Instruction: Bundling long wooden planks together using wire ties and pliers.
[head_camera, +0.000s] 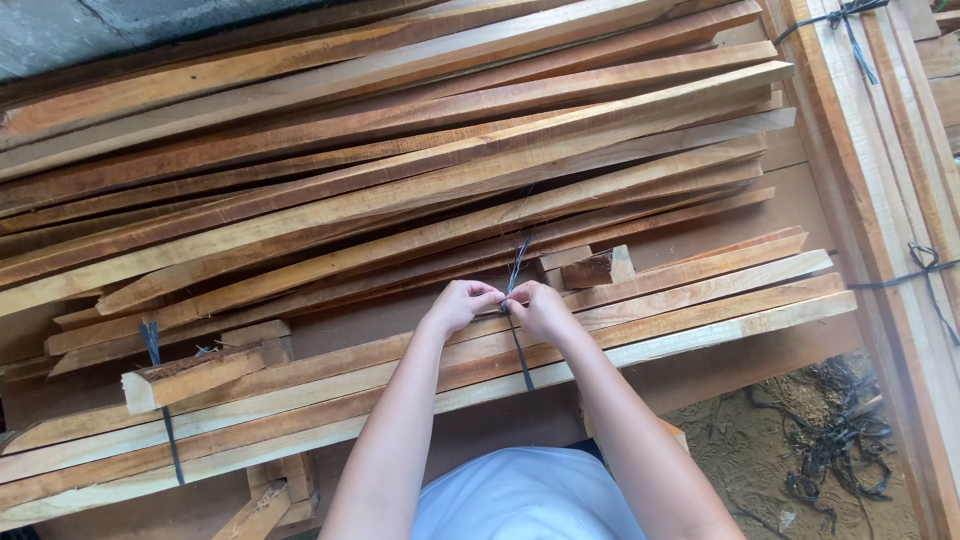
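Both my hands meet over a bundle of long sawn wood strips lying in front of me. My left hand and my right hand each pinch a dark plastic strap that wraps around the bundle. The strap's loose ends stick up between my fingers. A second dark strap binds the same bundle further left.
A big loose pile of wood strips lies behind the bundle. Short offcut blocks rest on it. More tied timber runs along the right. Scrap straps lie on the sandy ground at the lower right.
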